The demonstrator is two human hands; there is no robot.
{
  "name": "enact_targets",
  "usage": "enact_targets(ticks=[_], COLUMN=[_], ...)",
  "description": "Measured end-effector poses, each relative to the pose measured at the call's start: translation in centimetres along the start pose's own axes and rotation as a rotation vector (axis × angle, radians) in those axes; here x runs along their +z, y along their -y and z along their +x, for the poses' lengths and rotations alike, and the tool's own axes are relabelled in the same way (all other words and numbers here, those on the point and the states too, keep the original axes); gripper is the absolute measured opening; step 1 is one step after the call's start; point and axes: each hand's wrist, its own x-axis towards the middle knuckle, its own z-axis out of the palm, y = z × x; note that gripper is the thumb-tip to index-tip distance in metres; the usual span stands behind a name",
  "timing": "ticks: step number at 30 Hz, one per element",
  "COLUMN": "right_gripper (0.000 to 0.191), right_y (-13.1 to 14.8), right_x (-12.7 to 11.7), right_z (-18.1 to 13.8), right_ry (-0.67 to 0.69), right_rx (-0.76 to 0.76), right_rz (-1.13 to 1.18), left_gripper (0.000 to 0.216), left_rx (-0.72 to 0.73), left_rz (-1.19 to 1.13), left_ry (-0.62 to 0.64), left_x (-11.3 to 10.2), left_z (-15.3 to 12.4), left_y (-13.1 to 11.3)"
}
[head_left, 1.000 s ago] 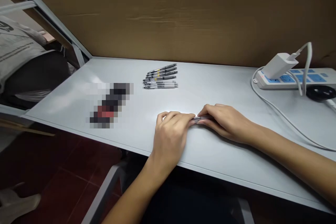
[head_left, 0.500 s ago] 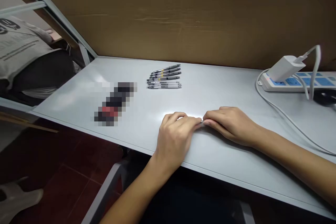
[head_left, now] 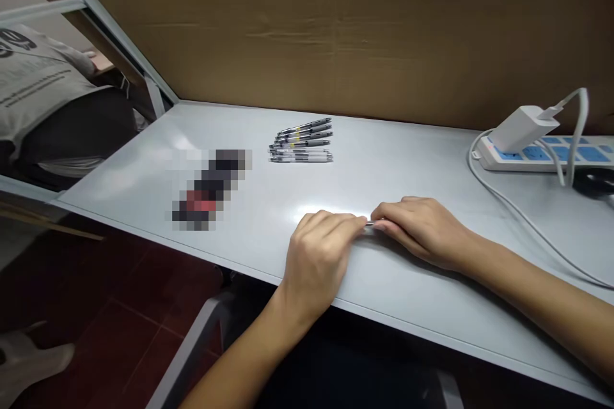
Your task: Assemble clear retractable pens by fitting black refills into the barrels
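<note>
Between left hand (head_left: 319,252) and right hand (head_left: 425,230), a mostly hidden pen (head_left: 369,223)

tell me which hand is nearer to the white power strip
Right. The right hand is left of the power strip and lower in the view; the left hand is farther left, on the right hand's other side.

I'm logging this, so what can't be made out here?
All in the head view:
- Slim object: mostly covered by the left hand and right hand.
- Dark-and-red item: blurred by pixelation.
- Black object: cut off by the right edge.
- Power strip: far end cut off, same edge.
</note>
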Motion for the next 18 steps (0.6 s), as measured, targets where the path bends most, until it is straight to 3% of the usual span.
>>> enact_targets(ticks=[5,11,13,18], right_gripper=[0.020,0.034,0.030,0.016], right_y=[-0.3,-0.4,-0.5,-1.1], right_x=[-0.1,-0.1,0.0,-0.2], right_z=[-0.1,-0.1,-0.2,-0.2], right_ry=[-0.104,-0.045,-0.053,-0.211], right_rx=[-0.010,-0.053,-0.041,0.102], right_rz=[0.058,0.016,0.053,0.140], left_gripper=[0.014,0.012,0.013,0.011], left_rx=[-0.075,0.007,0.002,-0.268], left_rz=[0.014,-0.001,-0.038,-0.194], left_ry=[0.048,0.028,-0.003,-0.017], left_x=[0.1,0.0,-0.2,-0.5], left_z=[0.2,0.1,0.1,0.8], left_y=[-0.1,0.0,0.0,0.2])
